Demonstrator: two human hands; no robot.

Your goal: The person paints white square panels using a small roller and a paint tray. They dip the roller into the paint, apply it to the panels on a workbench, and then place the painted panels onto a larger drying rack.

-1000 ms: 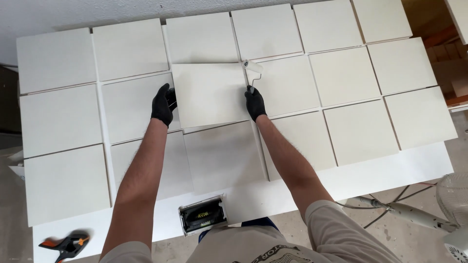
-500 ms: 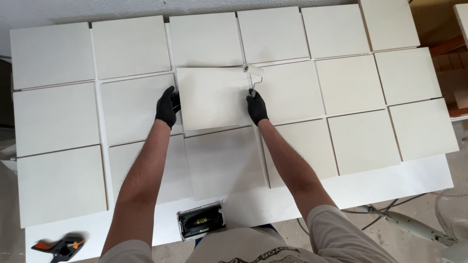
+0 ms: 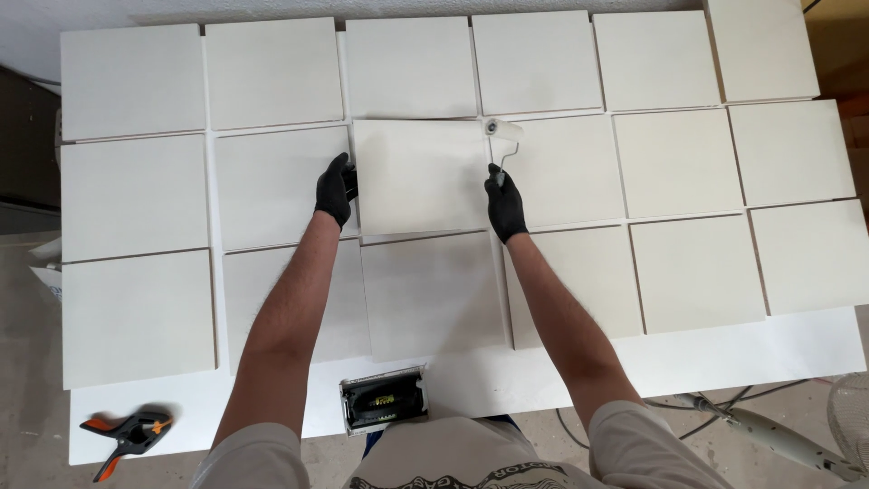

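Note:
Several white rectangular panels lie in rows on a white table (image 3: 724, 353). My left hand (image 3: 336, 189), in a black glove, grips the left edge of the middle panel (image 3: 418, 177), which sits slightly raised over its neighbours. My right hand (image 3: 505, 203), also gloved, holds the handle of a small paint roller (image 3: 501, 134) and touches the panel's right edge. The roller head rests at the panel's top right corner.
A black and orange spring clamp (image 3: 127, 429) lies at the table's front left corner. A small paint tray (image 3: 383, 398) sits at the front edge by my body. Cables and a white tube (image 3: 769, 433) lie on the floor at right.
The view has shifted, so everything sits a little further right in the picture. Both hands keep the same hold on the middle panel and the roller.

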